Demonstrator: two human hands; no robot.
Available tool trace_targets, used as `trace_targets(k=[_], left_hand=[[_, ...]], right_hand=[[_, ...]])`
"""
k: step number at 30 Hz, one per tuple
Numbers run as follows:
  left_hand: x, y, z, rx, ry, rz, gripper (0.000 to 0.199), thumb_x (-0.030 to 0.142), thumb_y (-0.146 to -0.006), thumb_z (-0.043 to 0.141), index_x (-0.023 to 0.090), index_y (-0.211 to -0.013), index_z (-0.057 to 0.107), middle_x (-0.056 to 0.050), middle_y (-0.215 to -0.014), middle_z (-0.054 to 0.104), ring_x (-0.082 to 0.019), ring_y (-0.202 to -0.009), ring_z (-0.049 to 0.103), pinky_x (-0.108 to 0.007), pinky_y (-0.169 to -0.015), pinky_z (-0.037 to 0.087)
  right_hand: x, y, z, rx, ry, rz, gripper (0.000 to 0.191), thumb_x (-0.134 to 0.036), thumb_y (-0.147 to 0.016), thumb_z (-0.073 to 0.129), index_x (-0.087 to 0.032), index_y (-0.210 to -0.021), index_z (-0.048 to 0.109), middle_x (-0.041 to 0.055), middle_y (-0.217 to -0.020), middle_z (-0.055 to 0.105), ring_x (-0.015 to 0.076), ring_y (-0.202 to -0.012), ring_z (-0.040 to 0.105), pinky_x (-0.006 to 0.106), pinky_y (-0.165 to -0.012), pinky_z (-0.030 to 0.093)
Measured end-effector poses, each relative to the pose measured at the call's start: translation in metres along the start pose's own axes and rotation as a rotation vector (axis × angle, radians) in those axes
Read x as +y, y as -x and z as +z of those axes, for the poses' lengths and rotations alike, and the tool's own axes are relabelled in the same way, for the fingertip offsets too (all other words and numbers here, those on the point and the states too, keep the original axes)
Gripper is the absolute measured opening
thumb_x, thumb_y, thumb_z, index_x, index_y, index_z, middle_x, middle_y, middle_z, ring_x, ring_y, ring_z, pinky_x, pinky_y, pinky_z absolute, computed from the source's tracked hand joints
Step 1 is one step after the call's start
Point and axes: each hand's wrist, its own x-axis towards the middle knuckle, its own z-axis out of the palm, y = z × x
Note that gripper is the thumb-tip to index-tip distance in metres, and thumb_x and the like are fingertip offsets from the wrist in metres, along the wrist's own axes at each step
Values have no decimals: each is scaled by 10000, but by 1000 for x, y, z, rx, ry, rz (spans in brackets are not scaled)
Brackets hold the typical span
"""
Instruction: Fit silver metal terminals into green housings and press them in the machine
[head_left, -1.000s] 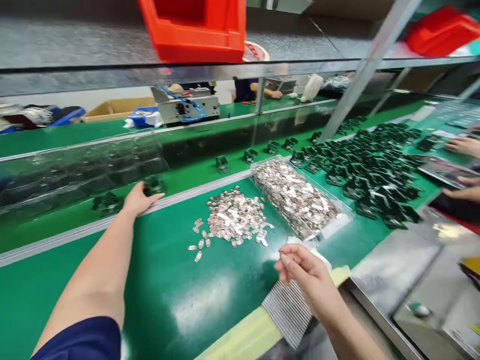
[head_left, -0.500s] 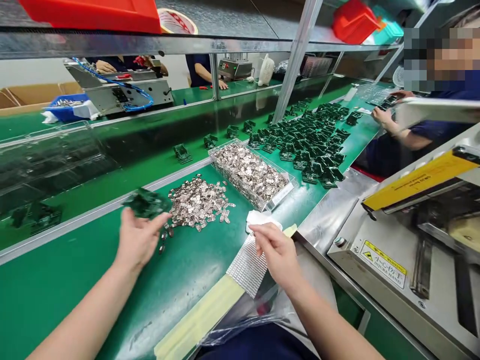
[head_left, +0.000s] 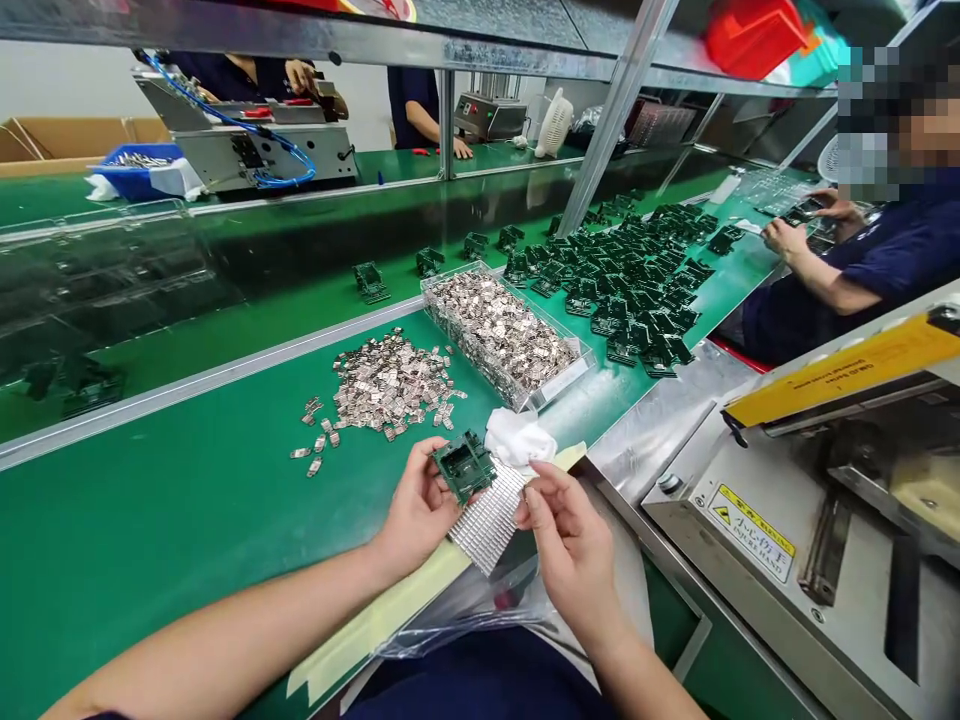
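Observation:
My left hand (head_left: 421, 508) grips a green plastic housing (head_left: 465, 466), its hollow side turned up. Close by on the right, my right hand (head_left: 574, 530) has thumb and forefinger pinched together; whatever sits between the tips is too small to make out. Under both hands lies a silvery sheet of small grid-like pieces (head_left: 487, 525), with pale yellow tape (head_left: 375, 630) running along the table edge. A crumpled white cloth (head_left: 519, 436) touches the sheet's far end. Beyond my left hand spreads a heap of small metal pieces (head_left: 394, 385).
A clear plastic box (head_left: 559, 385) holds many more metal pieces. Behind it lie several green housings (head_left: 630, 270) in a large pile. At right stands a machine with a yellow bar (head_left: 847, 370). A co-worker (head_left: 847, 270) handles parts at the far right. A metal post (head_left: 615, 120) rises mid-table.
My left hand has brought the green housing from beside the metal heap rightward to the silvery sheet, near my right hand. My right hand stays pinched, slightly lower. Loose pieces left of the heap now show.

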Motion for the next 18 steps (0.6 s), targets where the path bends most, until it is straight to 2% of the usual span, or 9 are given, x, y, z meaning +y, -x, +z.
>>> trace_targets(k=[3,5,7,9,12,15,18], left_hand=[[-10,0,-10,-17,-77,11,514,163,-740,737,254,-1146,435,13,-914,574,-106,-760,610,-233,-701,538],[-13,-1,-14,-23,-126,1,519,159,-739,734,256,-1151,433,19,-882,556,-91,-701,577,-195,-613,496],[-13,-2,-15,-28,-146,0,519,174,-739,736,257,-1149,429,21,-861,548,-90,-673,562,-188,-578,470],[-12,-3,-14,-40,-141,8,504,206,-749,732,256,-1145,425,17,-863,553,-99,-685,570,-204,-598,479],[-9,-4,-11,-62,-132,19,473,240,-772,721,255,-1138,422,12,-867,563,-101,-691,574,-214,-623,489],[-8,-4,-9,-85,-126,41,434,258,-797,705,254,-1133,430,12,-854,563,-87,-667,556,-193,-605,474],[-7,-2,-9,-117,-131,71,397,257,-824,680,261,-1138,437,0,-882,572,-92,-691,567,-176,-589,458]], right_hand=[[-2,-5,2,-37,159,-159,203,-159,-959,499,-248,-1073,641,51,-905,647,205,-838,618,327,-733,494],[-2,-8,3,-32,211,-194,184,-156,-949,506,-248,-987,661,52,-877,655,217,-831,614,340,-737,479],[-1,-9,3,-11,196,-114,149,-187,-945,523,-248,-978,655,51,-846,661,216,-767,616,336,-700,480],[1,-9,5,-5,99,43,108,-242,-945,544,-247,-984,645,51,-848,673,211,-723,622,325,-662,489],[2,-11,10,-5,-54,199,90,-296,-927,576,-235,-933,641,80,-1021,676,232,-882,636,326,-726,501],[4,-14,18,-2,-26,148,70,-261,-886,601,-223,-854,650,94,-1198,606,264,-1114,559,377,-906,444],[5,-16,27,-27,26,108,61,-212,-855,595,-223,-854,655,92,-1252,562,272,-1196,500,419,-1006,369]])
